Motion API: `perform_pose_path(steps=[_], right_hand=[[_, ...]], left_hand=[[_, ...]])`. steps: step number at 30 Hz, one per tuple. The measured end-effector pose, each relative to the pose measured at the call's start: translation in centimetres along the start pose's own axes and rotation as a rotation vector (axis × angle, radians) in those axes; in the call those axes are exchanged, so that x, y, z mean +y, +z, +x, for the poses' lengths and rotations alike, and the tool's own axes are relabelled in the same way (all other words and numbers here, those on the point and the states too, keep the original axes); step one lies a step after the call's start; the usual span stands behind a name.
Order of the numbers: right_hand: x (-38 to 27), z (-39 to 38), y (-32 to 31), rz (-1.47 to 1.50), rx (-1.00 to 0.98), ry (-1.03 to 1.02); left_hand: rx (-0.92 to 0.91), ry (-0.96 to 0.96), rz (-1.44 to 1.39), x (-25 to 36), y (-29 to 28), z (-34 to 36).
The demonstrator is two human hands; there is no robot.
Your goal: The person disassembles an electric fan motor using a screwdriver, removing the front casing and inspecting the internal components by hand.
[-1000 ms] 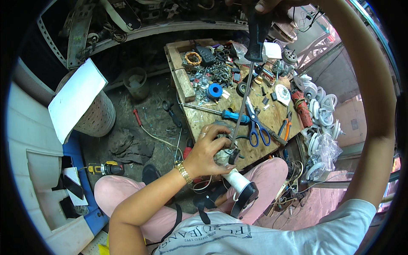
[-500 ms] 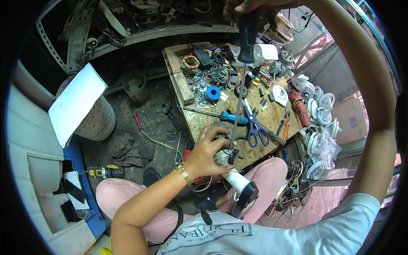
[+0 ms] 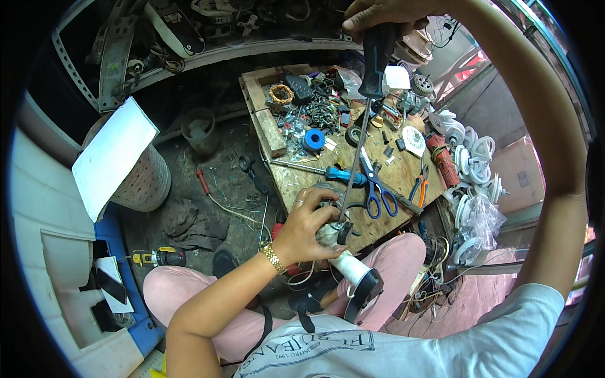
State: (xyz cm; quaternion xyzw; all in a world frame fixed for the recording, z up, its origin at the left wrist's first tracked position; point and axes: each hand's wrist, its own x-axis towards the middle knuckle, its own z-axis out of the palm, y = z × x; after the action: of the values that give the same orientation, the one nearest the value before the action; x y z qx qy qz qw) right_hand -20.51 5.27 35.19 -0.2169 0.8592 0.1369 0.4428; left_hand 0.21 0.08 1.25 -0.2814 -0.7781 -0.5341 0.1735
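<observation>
My left hand (image 3: 309, 228) wraps round a small motor-like part (image 3: 329, 234) with a black piece on its right side, partly hidden by my fingers. Below it, a white tube with a black end (image 3: 350, 267) slants down over my lap. Raised at the top, my right hand (image 3: 394, 14) grips the dark handle of a long screwdriver (image 3: 377, 60). The screwdriver's shaft runs down to the motor-like part, and its tip meets the part beside my left fingers. Behind the shaft lie blue-handled scissors (image 3: 380, 192) on the wooden table (image 3: 302, 183).
Pliers with orange handles (image 3: 420, 186), a blue tape roll (image 3: 313, 140), a red power tool (image 3: 445, 160) and heaped screws (image 3: 324, 113) cover the table. A yellow drill (image 3: 159, 256) and a dark rag (image 3: 196, 222) lie on the floor at left. White plastic parts (image 3: 479, 157) hang together at right.
My right hand and the screwdriver handle have shifted slightly right and down, and the fingers have changed their hold on the handle. The left hand stays on the motor-like part.
</observation>
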Motion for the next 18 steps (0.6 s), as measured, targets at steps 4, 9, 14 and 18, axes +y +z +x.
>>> perform_pose_path(steps=[4, 9, 14, 18], right_hand=[[-0.6, -1.5, 3.0, 0.293, 0.309, -0.309], [0.6, 0.9, -0.4, -0.127, 0.01, -0.054], [2.5, 1.3, 0.3, 0.139, 0.125, -0.265], [0.5, 1.1, -1.7, -0.069, -0.11, -0.087]], left_hand=[[0.019, -0.007, 0.015, -0.1, -0.3, -0.1], [0.005, 0.013, 0.02, 0.2, 0.2, 0.3], [0.016, 0.005, 0.024, 0.0, -0.1, 0.0], [0.014, 0.001, 0.027, 0.0, -0.1, 0.0]])
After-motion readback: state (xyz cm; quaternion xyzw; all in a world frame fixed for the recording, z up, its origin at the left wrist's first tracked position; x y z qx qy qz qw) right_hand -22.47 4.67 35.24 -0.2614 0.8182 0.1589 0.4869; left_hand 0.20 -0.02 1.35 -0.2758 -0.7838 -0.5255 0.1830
